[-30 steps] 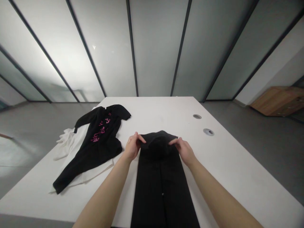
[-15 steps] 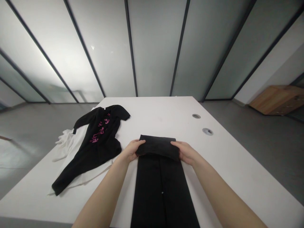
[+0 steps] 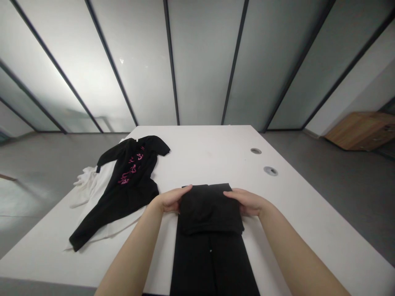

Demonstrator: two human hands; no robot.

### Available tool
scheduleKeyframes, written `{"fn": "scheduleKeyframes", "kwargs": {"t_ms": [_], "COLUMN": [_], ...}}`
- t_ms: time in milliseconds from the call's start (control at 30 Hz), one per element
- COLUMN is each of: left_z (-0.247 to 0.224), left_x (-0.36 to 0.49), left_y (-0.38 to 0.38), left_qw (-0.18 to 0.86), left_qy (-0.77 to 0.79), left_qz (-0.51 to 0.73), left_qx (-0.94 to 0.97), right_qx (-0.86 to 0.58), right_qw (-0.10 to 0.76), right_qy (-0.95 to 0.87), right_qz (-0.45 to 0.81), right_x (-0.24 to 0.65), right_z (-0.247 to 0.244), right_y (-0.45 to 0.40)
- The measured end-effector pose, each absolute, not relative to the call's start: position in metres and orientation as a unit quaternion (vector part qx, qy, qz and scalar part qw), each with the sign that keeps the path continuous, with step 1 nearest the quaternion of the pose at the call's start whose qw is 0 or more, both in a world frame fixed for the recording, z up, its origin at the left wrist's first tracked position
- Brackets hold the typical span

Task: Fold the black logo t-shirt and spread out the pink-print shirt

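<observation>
Black trousers [image 3: 194, 259] lie lengthwise on the table in front of me, the two legs side by side, with a small pale speck near the gap. Their far end is doubled over into a folded flap [image 3: 211, 211] that rests on the legs. My left hand [image 3: 173, 200] grips the flap's left edge, thumb on top and fingers tucked underneath. At the opposite edge, my right hand [image 3: 247, 202] holds it the same way. The fingers under the cloth are partly hidden.
On the left of the white table [image 3: 197, 160] a black T-shirt [image 3: 132, 181] with pink print lies over white clothing [image 3: 89, 185]. Two round cable holes, one a grommet [image 3: 270, 171], sit near the right edge. A wooden cabinet [image 3: 358, 130] stands beyond on the floor.
The folded flap has come down toward me and now covers more of the trouser legs. Both hands have moved slightly nearer with it, still gripping its sides.
</observation>
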State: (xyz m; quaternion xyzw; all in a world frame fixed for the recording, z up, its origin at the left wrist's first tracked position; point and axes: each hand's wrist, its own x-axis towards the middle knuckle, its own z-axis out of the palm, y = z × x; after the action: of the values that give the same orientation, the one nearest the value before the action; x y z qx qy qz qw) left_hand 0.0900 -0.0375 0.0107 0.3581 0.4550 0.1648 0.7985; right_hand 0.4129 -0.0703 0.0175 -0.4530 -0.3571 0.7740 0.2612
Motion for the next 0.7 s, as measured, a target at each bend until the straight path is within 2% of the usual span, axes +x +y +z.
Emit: {"fn": "scheduleKeyframes", "kwargs": {"t_ms": [100, 200, 467, 567, 700], "left_z": [0.005, 0.005, 0.024, 0.025, 0.022], "left_x": [0.096, 0.106, 0.119, 0.115, 0.106], "left_y": [-0.036, -0.035, -0.038, -0.037, -0.035], "left_qw": [0.781, 0.758, 0.711, 0.723, 0.783], "left_qy": [0.474, 0.458, 0.357, 0.374, 0.403], "left_qz": [0.176, 0.267, 0.502, 0.487, 0.383], "left_qx": [0.367, 0.38, 0.339, 0.316, 0.278], "right_qx": [-0.489, -0.501, -0.389, -0.409, -0.439], "right_qw": [0.297, 0.355, 0.569, 0.549, 0.432], "right_qy": [-0.328, -0.312, -0.352, -0.334, -0.29], "right_qz": [0.752, 0.725, 0.633, 0.649, 0.733], "right_x": [0.408, 0.398, 0.371, 0.371, 0.382], "right_z": [0.009, 0.002, 0.015, 0.02, 0.022], "right_y": [-0.066, -0.063, -0.067, -0.069, -0.07]}}
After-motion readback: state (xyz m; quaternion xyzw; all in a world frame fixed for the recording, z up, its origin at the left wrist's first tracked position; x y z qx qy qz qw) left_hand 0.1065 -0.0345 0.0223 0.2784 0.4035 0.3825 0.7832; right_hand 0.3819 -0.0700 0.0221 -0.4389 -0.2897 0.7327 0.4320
